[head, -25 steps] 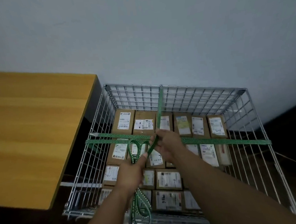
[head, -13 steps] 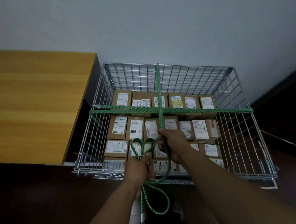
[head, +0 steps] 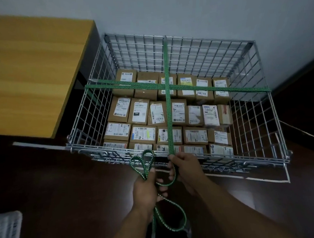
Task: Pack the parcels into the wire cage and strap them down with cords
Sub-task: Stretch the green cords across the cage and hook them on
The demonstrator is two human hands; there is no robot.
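Observation:
A wire cage (head: 89, 112) holds several brown cardboard parcels (head: 140, 113) with white labels, packed in rows. One green cord (head: 215, 89) is stretched left to right across the cage top. A second green cord (head: 168, 103) runs from the back wall to the front rim, crossing the first. My right hand (head: 187, 166) grips this second cord just in front of the front rim. My left hand (head: 145, 188) holds the slack of the cord, with loops sticking up above the fist and hanging below it.
A yellow wooden table (head: 32, 71) stands left of the cage. A pale wall rises behind. The floor (head: 65, 199) is dark, with white tape lines (head: 268, 179) at the cage's front right. A white object (head: 6, 235) lies at bottom left.
Both hands have drawn back from over the parcels to the front rim, pulling the lengthwise cord out across the cage. The view has shifted back, so the cage sits higher in frame.

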